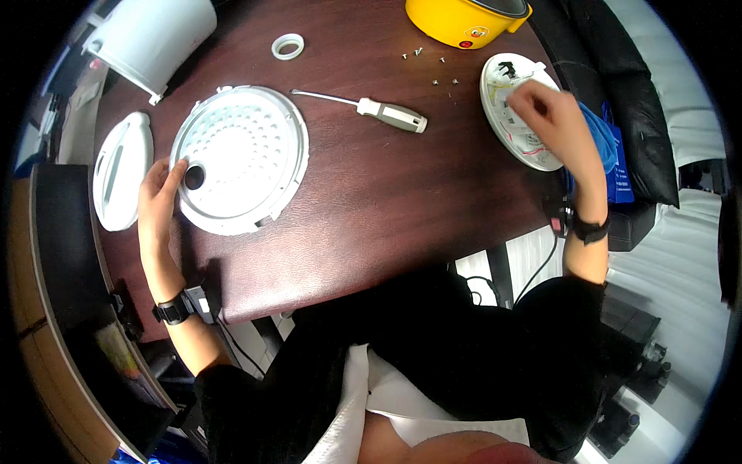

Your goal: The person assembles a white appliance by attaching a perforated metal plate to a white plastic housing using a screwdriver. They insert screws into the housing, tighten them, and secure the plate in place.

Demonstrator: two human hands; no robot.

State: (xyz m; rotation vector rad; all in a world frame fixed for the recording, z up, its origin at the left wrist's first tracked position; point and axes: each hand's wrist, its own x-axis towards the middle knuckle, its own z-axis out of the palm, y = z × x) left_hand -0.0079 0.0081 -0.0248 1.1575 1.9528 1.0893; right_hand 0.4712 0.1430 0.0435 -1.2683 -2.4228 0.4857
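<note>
Currently steadies a pale grey, round, dimpled disc (247, 124) with the left hand (157, 193), thumb on the upper face beside a dark round opening (194, 177), other fingers around the outer edge: a light, one-sided grip. Keeps the disc at the left of the dark red-brown surface (348, 232), between a white, oval, slotted plastic piece (130, 176) and a screwdriver with a grey-and-white handle (392, 115). Curls the right hand (545, 112) inward over a shallow white oval plastic tray (490, 108) near the right edge of the surface; cannot tell whether closed on anything or touching the contents.

Could, as a judgement, snag and pull thin wires (533, 141) loose by hooking fingers too low in the tray, or tip the tray by pressing on its outer side. Might tilt or drop the disc through holding only one side. Might scatter the small loose silver screws (418, 52) by sweeping the right hand leftward.

Note, in the tray, wires and small black parts (507, 69), partly hidden. Cannot tell what lies inside the glossy yellow pot (456, 22), cut off above, or inside the white cylindrical housing (158, 39) at upper left, near a white plastic ring (277, 48).
</note>
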